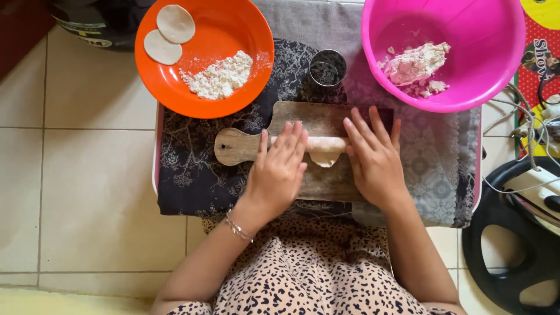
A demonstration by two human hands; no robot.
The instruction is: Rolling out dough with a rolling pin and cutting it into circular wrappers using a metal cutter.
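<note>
My left hand (278, 169) and my right hand (373, 157) lie flat, fingers extended, on a thin wooden rolling pin (324, 143). The pin rests across a wooden paddle-shaped board (236, 146). A small piece of pale dough (324, 158) shows under the pin between my hands. The board sits on a low surface covered with a dark patterned cloth (192, 175).
An orange plate (233, 23) at the back left holds loose flour (219, 76) and two rolled dough discs (169, 32). A pink bowl (466, 35) at the back right holds a lump of dough (415, 65). A small steel cup (327, 67) stands between them. Cables and a black round object lie at the right.
</note>
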